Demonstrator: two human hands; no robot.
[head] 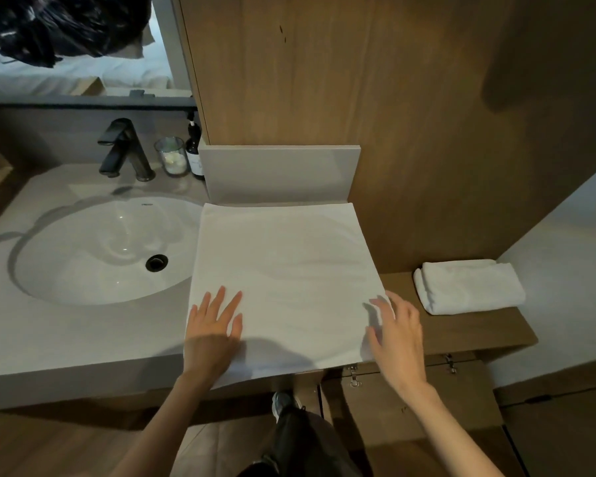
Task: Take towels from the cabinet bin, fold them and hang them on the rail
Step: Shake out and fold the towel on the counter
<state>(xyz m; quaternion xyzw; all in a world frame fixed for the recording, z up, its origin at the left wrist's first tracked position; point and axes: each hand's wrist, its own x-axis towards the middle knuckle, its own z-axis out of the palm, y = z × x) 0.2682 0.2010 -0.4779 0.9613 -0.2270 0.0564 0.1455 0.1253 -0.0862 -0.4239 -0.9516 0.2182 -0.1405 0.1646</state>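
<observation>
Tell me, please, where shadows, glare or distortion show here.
Head view: left hand and right hand throw soft shadows on the spread towel; head view: small glare spots in the sink; head view: wide-angle lens bends the countertop edge.

The grey stone countertop (31, 332) carries a white oval undermount basin (100, 249) with a black round drain (156, 263) near its front right. A matte black lever tap (124, 149) stands at the rear edge behind the basin. Just right of it stand a clear glass tumbler (171, 156) and a dark pump bottle with a white label (194, 149), close together. A brown wood wall panel (324, 80) rises behind the rear right corner.
</observation>
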